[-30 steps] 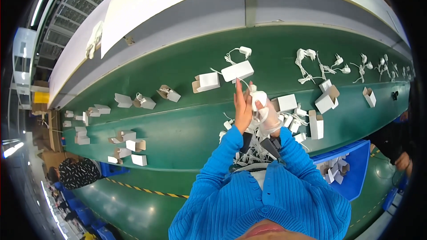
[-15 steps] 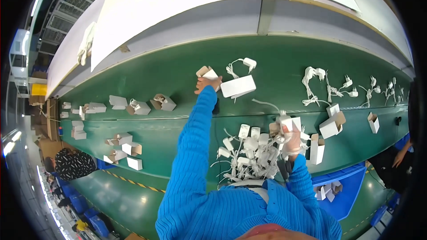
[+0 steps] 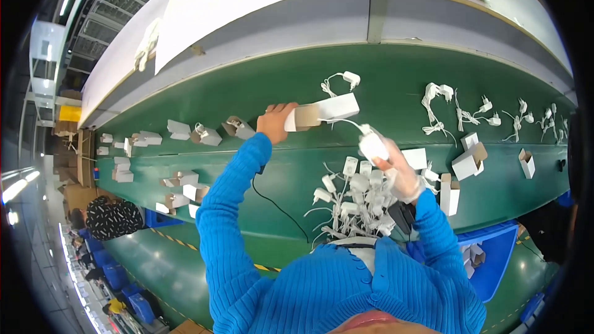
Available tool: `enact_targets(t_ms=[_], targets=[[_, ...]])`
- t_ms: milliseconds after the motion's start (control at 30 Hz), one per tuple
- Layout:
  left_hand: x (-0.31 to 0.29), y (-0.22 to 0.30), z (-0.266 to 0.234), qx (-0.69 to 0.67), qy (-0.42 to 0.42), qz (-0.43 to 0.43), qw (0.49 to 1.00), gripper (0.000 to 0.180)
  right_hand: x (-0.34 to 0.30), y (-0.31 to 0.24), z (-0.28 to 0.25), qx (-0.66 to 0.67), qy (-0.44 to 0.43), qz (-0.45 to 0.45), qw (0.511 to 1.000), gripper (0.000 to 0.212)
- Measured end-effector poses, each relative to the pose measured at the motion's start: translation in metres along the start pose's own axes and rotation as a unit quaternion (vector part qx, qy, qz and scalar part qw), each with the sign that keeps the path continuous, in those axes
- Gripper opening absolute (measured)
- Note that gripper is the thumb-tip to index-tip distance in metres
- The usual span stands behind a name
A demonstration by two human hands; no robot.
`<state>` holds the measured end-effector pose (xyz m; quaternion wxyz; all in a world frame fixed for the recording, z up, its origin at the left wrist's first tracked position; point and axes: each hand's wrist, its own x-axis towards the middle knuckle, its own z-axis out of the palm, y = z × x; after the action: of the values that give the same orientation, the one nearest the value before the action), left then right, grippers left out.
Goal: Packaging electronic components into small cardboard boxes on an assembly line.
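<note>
**Here: open carton held on the belt, adapter lifted beside it**

Presently, the fingers of the left hand (image 3: 276,122) are closed around the open brown end of a small white carton (image 3: 322,111), just above the frame's centre. The carton is held flat on the green conveyor belt (image 3: 260,86), its open flaps turned toward the hand, apparently so the mouth stays accessible.

The fingers of the right hand (image 3: 399,170) are wrapped about a white power adapter (image 3: 373,146), raised right of centre and blurred. Its thin cord trails up toward the carton; whether the cord enters the box cannot be told.

Below the right hand, a heap of white adapters with cords (image 3: 349,201) is piled at the belt's near edge, within easy reach of the blue-sleeved arms. Loose open cartons (image 3: 470,161) are scattered at centre right, more folded cartons (image 3: 185,133) at centre left. Corded plugs (image 3: 436,108) lie in a spaced row at upper right. A blue bin (image 3: 501,253) is placed at lower right.
</note>
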<state>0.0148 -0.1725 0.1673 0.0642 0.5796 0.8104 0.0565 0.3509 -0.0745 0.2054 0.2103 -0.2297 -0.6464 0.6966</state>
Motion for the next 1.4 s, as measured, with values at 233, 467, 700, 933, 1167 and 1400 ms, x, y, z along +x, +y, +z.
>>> enact_targets(t_ms=[233,467,700,933,1167,1400], targets=[[-0.044,0.084,-0.025,-0.039,-0.02,0.138,0.989,0.063,0.038,0.004,0.027,-0.401,-0.097,-0.123,0.903,0.044],[-0.067,0.115,0.002,-0.234,-0.089,0.057,0.966,0.07,0.031,0.01,0.032,-0.663,-0.112,-0.196,0.714,0.029],[-0.071,0.122,0.008,-0.324,-0.072,0.1,0.938,0.07,0.034,0.019,0.005,-0.513,-0.233,-0.23,0.794,0.026],[-0.063,0.09,0.052,-0.366,-0.037,0.103,0.924,0.069,0.061,0.039,0.016,-0.562,-0.222,-0.265,0.752,0.044],[-0.036,-0.059,0.141,-0.59,0.219,-0.154,0.761,0.08,0.238,0.077,-0.025,-0.735,-0.062,-0.349,0.578,0.05],[-0.061,-0.038,0.133,-0.419,0.233,-0.301,0.824,0.084,0.346,0.216,-0.024,-0.67,-0.233,0.043,0.704,0.048]])
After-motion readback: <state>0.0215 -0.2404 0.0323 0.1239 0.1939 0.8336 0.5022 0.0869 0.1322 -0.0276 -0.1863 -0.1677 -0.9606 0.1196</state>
